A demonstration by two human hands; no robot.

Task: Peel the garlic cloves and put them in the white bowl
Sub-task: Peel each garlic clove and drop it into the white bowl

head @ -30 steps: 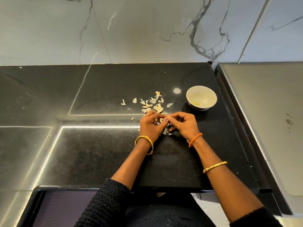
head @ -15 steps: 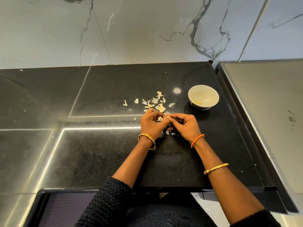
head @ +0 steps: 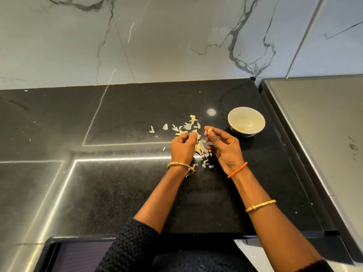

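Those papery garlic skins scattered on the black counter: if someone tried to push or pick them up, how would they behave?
The garlic skins look thin, curled and flaky, so they are probably very light and floppy. Lying loose on the glossy counter, they would likely slide or scatter at a nudge. Their ragged edges suggest they tear easily.

A pale garlic clove (head: 209, 131) is pinched at the fingertips of the right hand (head: 224, 149), raised over the black counter (head: 121, 189) just left of the white bowl (head: 246, 122). The bowl stands upright near the counter's right edge, toward the back, with a yellowish bit at its bottom. More pale cloves (head: 199, 147) lie on the counter between the hands.
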